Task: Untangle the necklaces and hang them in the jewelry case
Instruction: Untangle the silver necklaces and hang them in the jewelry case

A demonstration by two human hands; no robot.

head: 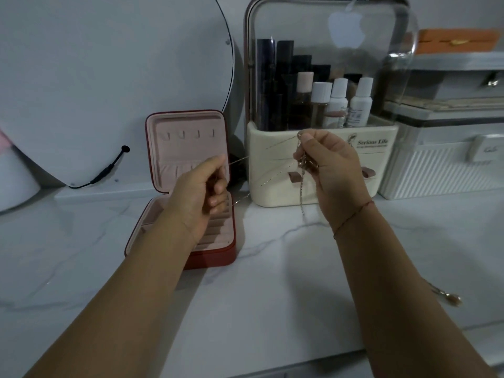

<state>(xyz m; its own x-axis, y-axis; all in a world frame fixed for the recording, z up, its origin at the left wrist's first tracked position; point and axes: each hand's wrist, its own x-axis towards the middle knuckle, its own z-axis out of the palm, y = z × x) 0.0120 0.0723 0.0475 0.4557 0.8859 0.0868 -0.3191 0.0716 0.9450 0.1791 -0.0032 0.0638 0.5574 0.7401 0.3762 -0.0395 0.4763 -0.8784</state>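
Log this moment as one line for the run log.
phase: untangling | left hand: pulling thin chain | right hand: pinching tangled necklaces | jewelry case: open, hooks bare | hung: none

Open jewelry case (191,186) on the counter (272,282), left of cosmetics organizer (321,165), mirror (109,77) behind

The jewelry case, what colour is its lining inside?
Pale pink lining in the red jewelry case, clearest in the head view.
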